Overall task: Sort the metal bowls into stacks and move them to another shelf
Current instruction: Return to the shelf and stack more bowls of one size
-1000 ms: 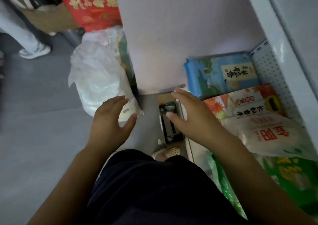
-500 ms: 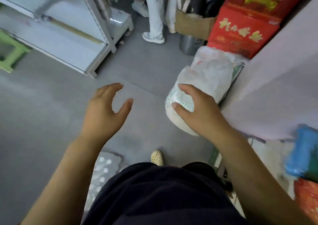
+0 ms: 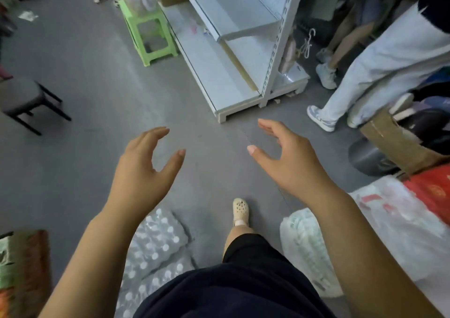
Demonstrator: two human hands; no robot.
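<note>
A: Metal bowls, where do they sit?

B: I cannot tell; this view does not show them. Both hands are held out over the grey floor (image 3: 97, 86).

A: Are the hands grasping anything?

B: No. The left hand (image 3: 143, 169) is released, with its fingers gently arched and its thumb spread apart. The right hand (image 3: 289, 162) mirrors it, palm turned inward. The two are well apart and touch nothing.

A: And the shelf?

B: A white shelf unit (image 3: 219, 74) stands ahead of the hands. Its lowest board is near the right fingertips in the view but apart from them.

A: What is around it?

B: A green stool (image 3: 146, 17) stands just beside the unit's left side. A dark stool (image 3: 22, 96) is at the far left. To the right, another person in pale trousers (image 3: 377, 74) stands near a cardboard box (image 3: 394, 142), with a dark round container (image 3: 365, 157) beside the box.

A: And closer in?

B: Wrapped packs of water bottles (image 3: 155, 242) lie under the left forearm. A cream clog (image 3: 240, 210) is on the wearer's foot between the arms, and a white plastic-wrapped pack (image 3: 304, 244) lies beneath the right forearm.
</note>
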